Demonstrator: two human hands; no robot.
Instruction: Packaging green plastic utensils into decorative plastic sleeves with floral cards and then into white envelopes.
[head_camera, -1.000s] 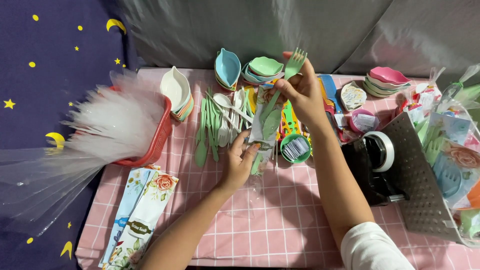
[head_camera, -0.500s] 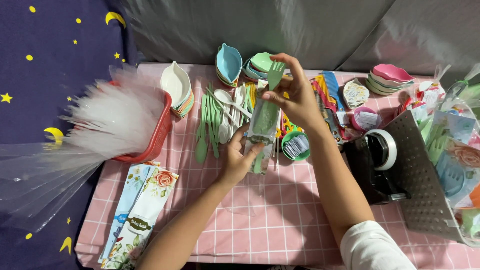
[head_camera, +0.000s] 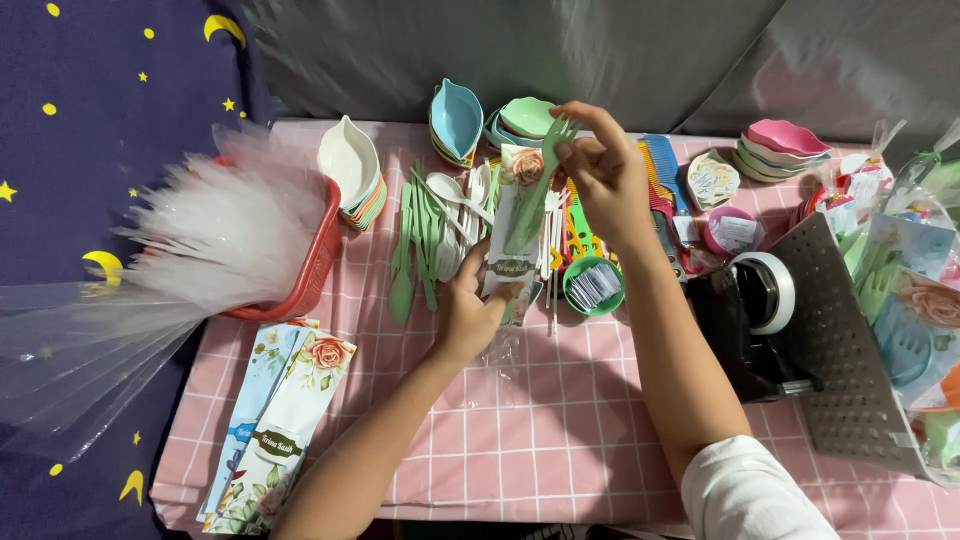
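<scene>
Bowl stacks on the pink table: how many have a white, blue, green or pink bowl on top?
White-topped stack of leaf-shaped plastic bowls: 1
Blue-topped stack: 1
Green-topped stack: 1
Pink-topped stack: 1
Total: 4

Green plastic fork (head_camera: 535, 185), tines up, tilted, lying against a tall floral card sleeve (head_camera: 512, 225) standing over pink checked cloth.
</scene>
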